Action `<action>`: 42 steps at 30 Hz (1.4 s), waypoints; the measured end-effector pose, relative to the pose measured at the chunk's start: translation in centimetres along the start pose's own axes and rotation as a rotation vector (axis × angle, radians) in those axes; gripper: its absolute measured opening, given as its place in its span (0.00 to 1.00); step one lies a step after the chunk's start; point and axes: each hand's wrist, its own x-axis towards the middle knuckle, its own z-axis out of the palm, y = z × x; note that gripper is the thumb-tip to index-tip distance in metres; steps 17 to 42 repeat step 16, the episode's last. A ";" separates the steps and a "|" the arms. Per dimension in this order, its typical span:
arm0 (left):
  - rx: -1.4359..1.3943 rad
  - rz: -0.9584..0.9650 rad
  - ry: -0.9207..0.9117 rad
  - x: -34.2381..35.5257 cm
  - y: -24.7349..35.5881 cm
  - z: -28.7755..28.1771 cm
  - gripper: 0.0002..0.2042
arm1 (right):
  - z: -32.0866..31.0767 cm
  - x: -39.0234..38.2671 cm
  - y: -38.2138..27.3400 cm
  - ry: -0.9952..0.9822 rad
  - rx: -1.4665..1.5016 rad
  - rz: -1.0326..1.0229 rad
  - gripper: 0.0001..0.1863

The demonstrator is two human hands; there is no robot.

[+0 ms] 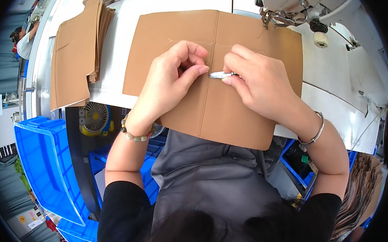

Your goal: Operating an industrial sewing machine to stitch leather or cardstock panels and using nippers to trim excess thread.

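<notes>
A brown panel (173,29), leather-like and with a stitched seam down its middle, lies in front of me and overhangs the table's near edge. Thread snips (220,74) with silvery blades are held in my right hand (257,78), closed around them, and their tips point left at the seam. Just left of those tips, my left hand (175,72) pinches thumb and forefinger together low over the panel. Whatever is between these fingertips, perhaps a thread, is too small to make out.
A sewing machine head (296,11) stands over the panel's far right. Brown cut pieces (75,54) are stacked on the white table (118,48) at left. Blue crates (51,165) and a small fan (95,117) sit lower left; more pieces (355,195) hang lower right. Another person (24,41) works far left.
</notes>
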 end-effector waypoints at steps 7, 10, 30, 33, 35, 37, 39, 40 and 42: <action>-0.203 -0.094 0.150 -4.3 0.0 -2.9 0.08 | -0.6 0.1 1.4 0.072 0.125 0.129 0.08; -0.294 -0.206 0.041 -9.8 -2.0 -7.0 0.08 | -0.8 0.0 1.5 0.062 0.112 0.153 0.08; -0.103 -0.617 0.330 -18.4 -13.1 -10.7 0.07 | -0.6 0.8 1.3 -0.040 0.168 0.163 0.10; -0.103 -0.617 0.330 -18.4 -13.1 -10.7 0.07 | -0.6 0.8 1.3 -0.040 0.168 0.163 0.10; -0.103 -0.617 0.330 -18.4 -13.1 -10.7 0.07 | -0.6 0.8 1.3 -0.040 0.168 0.163 0.10; -0.103 -0.617 0.330 -18.4 -13.1 -10.7 0.07 | -0.6 0.8 1.3 -0.040 0.168 0.163 0.10; -0.103 -0.617 0.330 -18.4 -13.1 -10.7 0.07 | -0.6 0.8 1.3 -0.040 0.168 0.163 0.10; -0.103 -0.617 0.330 -18.4 -13.1 -10.7 0.07 | -0.6 0.8 1.3 -0.040 0.168 0.163 0.10; -0.103 -0.617 0.330 -18.4 -13.1 -10.7 0.07 | -0.6 0.8 1.3 -0.040 0.168 0.163 0.10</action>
